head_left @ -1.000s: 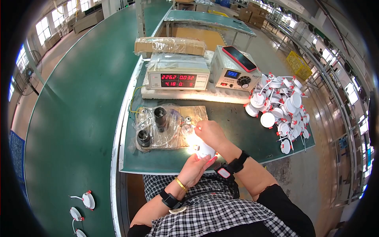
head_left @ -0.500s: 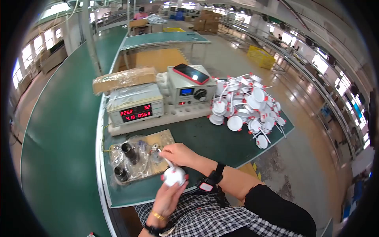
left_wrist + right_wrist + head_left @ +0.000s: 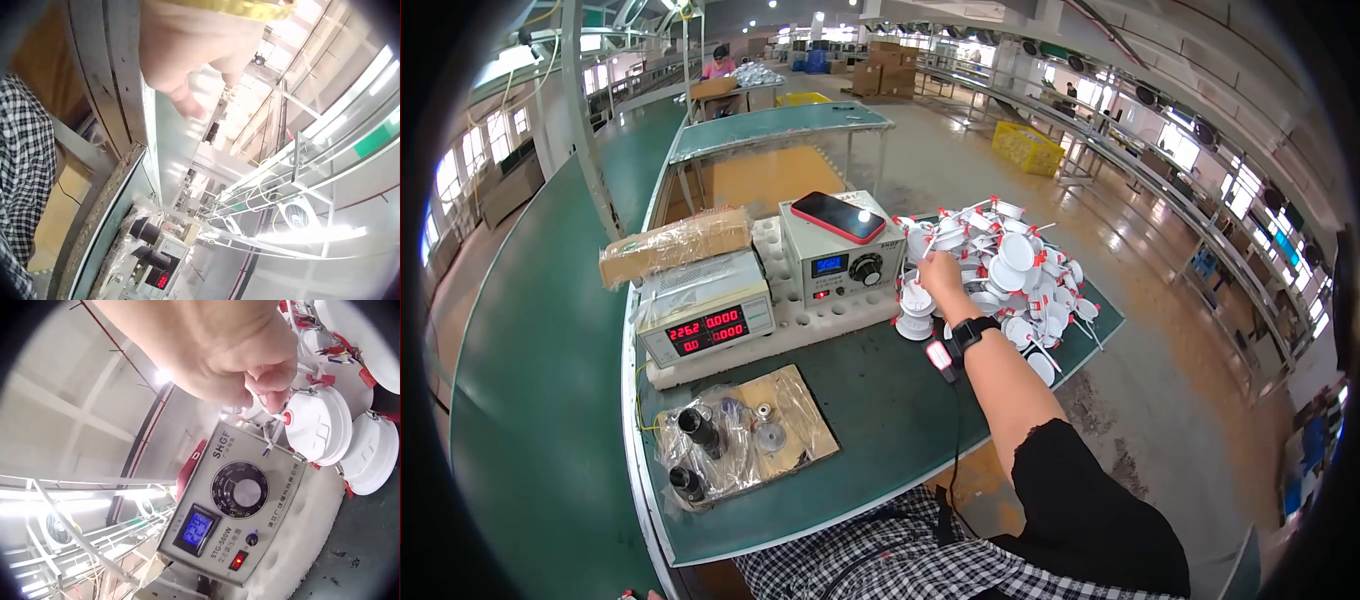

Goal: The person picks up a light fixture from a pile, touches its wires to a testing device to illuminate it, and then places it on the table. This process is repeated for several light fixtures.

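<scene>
At the pile of white downlights, my right hand pinches the white cord of one downlight. That lamp has a round white body with red-covered spring clips, and it leans against others in the pile. My left hand is out over the green bench on the left, its thumb hanging down apart from another finger. Nothing shows between them, though most of its fingers are hidden. Only a sliver of this hand appears at the head view's bottom edge, next to a red clip.
A power meter with red digits and a grey voltage regulator stand on white foam. A phone lies on the regulator. Nearer is a plastic-wrapped board with two black cylinders. A taped carton tops the meter.
My right hand has moved from the test board to the pile. The left hand has left the lamp's former spot for the lower left. The lit lamp is gone and the meter reads zeros.
</scene>
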Tool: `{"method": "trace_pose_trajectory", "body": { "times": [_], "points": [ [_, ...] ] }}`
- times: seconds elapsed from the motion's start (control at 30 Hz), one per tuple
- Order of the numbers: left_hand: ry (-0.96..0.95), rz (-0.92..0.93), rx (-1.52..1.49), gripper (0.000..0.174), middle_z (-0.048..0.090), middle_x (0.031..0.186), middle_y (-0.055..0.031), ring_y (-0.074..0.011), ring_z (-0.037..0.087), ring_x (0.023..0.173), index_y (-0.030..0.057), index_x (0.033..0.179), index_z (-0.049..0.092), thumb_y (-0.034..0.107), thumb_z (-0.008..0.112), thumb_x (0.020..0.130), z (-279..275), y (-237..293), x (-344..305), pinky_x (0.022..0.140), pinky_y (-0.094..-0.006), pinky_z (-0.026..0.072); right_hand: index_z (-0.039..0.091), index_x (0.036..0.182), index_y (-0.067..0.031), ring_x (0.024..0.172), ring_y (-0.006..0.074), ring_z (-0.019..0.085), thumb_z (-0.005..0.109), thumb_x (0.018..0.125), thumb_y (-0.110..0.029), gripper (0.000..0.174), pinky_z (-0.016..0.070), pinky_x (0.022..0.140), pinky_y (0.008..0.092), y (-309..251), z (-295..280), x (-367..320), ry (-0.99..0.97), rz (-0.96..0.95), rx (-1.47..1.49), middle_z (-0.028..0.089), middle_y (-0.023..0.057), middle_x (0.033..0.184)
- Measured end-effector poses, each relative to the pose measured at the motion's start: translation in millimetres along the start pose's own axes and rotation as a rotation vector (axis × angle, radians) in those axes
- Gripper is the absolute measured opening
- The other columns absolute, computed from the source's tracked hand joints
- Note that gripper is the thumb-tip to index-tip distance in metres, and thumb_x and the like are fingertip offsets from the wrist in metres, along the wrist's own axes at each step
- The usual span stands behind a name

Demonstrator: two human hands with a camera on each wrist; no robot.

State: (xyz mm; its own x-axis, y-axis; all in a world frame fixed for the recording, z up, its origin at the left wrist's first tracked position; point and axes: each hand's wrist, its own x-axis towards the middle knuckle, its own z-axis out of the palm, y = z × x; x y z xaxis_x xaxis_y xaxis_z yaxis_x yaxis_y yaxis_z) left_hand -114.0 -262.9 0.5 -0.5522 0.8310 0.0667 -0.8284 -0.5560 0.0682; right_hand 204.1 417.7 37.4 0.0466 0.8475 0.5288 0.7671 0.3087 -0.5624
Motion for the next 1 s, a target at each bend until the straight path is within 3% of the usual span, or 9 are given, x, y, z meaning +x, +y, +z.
{"method": "trace_pose_trajectory", "body": {
  "times": [0.07,0.23,0.3,0.33,0.37,0.43,0.6,0.93,1.0],
  "points": [
    [0.483,0.242,0.407,0.045,0.041,0.142,-0.014,-0.0209,0.046,0.123,-0.0016,0.141,0.033,0.017,0.04,0.1,8,-19,14,0.104,-0.0294,0.0404,0.065,0.078,0.003,0.078,0.0389,0.064,0.063,0.082,-0.027,0.03,0.0497,0.074,0.0472,-14,-13,-2,-0.275,0.203,0.0,0.065,0.0224,0.076],
    [0.686,0.051,0.848,0.036,0.051,0.129,-0.0146,-0.0261,0.047,0.12,0.0,0.132,0.044,0.015,0.044,0.099,65,-95,68,0.106,-0.0343,0.0381,0.066,0.076,-0.0011,0.07,0.0331,0.065,0.06,0.086,-0.031,0.032,0.048,0.065,0.043,-55,-58,-50,-0.296,0.059,0.153,0.065,0.0163,0.068],
    [0.604,-0.105,1.024,0.042,0.05,0.13,-0.0159,-0.0279,0.047,0.12,-0.0041,0.132,0.043,0.021,0.046,0.098,61,-112,93,0.108,-0.0373,0.0364,0.066,0.077,-0.0018,0.065,0.0275,0.064,0.059,0.088,-0.03,0.031,0.0468,0.06,0.0381,-82,-83,-85,-0.365,-0.085,0.245,0.064,0.0137,0.067],
    [0.288,-0.063,0.961,0.018,0.064,0.095,-0.0121,-0.0209,0.064,0.086,-0.0007,0.105,0.057,0.013,0.053,0.094,59,-125,114,0.073,-0.0314,0.0548,0.065,0.078,-0.0011,0.062,0.0237,0.064,0.059,0.089,-0.028,0.03,0.0464,0.058,0.0354,-95,-92,-106,-0.437,-0.134,0.296,0.064,0.0127,0.066],
    [0.282,-0.044,1.201,0.012,0.059,0.087,-0.0033,-0.0125,0.058,0.075,0.0042,0.096,0.056,0.015,0.052,0.094,63,-145,124,0.063,-0.0228,0.0458,0.065,0.079,-0.0004,0.06,0.02,0.062,0.059,0.089,-0.026,0.028,0.0458,0.057,0.0329,-109,-98,-128,-0.519,-0.141,0.424,0.063,0.0116,0.066],
    [0.113,-0.105,1.447,0.014,0.062,0.089,-0.0041,-0.0126,0.061,0.082,-0.0007,0.092,0.062,0.01,0.054,0.093,94,-179,152,0.066,-0.0242,0.0499,0.064,0.082,0.0007,0.058,0.014,0.06,0.06,0.089,-0.023,0.025,0.0449,0.055,0.0296,-135,-104,-171,-0.712,-0.095,0.636,0.062,0.0093,0.066],
    [-0.738,0.489,1.927,0.04,0.062,0.111,-0.0126,-0.0293,0.06,0.098,0.0069,0.119,0.06,-0.005,0.058,0.082,110,-234,202,0.083,-0.0344,0.0496,0.063,0.081,0.0007,0.057,0.0137,0.059,0.061,0.089,-0.019,0.021,0.045,0.054,0.0284,-171,-111,-235,-0.976,-0.115,0.634,0.062,0.0089,0.065],
    [-0.438,0.367,1.901,0.027,0.065,0.101,-0.012,-0.0242,0.062,0.088,0.0027,0.118,0.059,0.008,0.052,0.093,81,-234,195,0.077,-0.0313,0.0489,0.062,0.08,0.0005,0.05,0.0057,0.05,0.055,0.095,-0.017,0.024,0.0392,0.045,0.0211,-187,-104,-260,-0.916,-0.036,0.856,0.057,0.0021,0.06],
    [-0.329,-0.065,1.682,0.026,0.064,0.11,-0.012,-0.0219,0.061,0.099,0.0007,0.119,0.058,0.009,0.049,0.096,79,-228,189,0.085,-0.0318,0.0472,0.062,0.084,0.0011,0.05,0.0056,0.051,0.053,0.095,-0.017,0.023,0.0391,0.045,0.0201,-191,-105,-261,-0.927,0.014,0.882,0.058,0.0026,0.062]
  ]
}}
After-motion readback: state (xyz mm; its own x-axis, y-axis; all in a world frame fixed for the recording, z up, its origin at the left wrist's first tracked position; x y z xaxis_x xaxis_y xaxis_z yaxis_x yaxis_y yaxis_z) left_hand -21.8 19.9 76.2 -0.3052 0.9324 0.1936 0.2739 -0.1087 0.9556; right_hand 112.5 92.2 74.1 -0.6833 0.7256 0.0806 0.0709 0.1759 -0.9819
